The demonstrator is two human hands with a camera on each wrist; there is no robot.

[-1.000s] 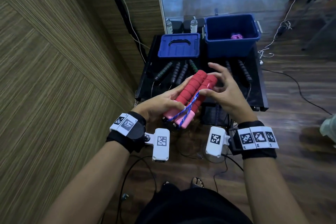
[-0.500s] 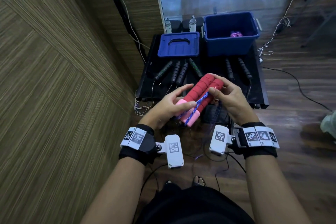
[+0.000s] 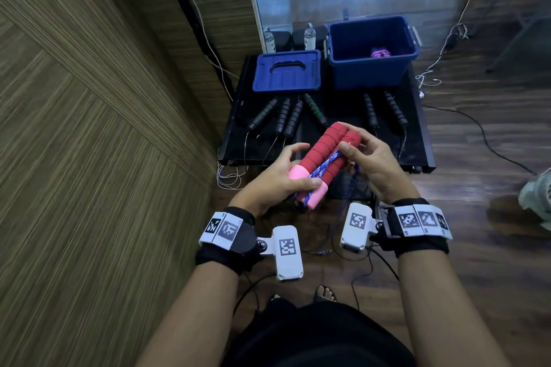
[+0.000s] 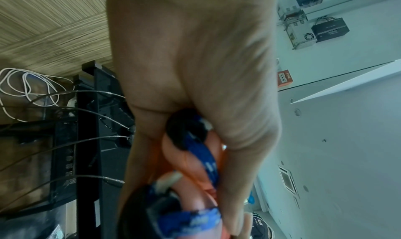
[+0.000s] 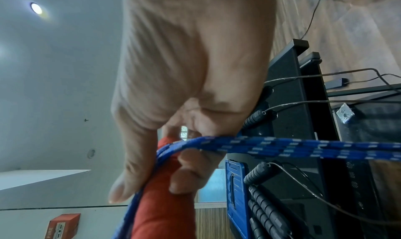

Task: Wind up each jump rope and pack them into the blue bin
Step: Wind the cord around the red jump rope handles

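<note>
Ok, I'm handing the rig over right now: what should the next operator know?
Left hand grips the pink ends of the red handles.
Right hand pinches the blue cord against their far end, mid-wrap.
Done: one pink bundle lies in the blue bin; its lid is off.
Left: finish this wrap, bin it, then wind the three black-handled ropes on the black table.

This looks like a work room or lab, not a home. Metal boxes with fans [image 4: 300,35] and wires hang on the white wall beside a red fire alarm [image 4: 284,78]. Loose cables [image 3: 477,131] lie on the wood floor [image 3: 492,188].
</note>
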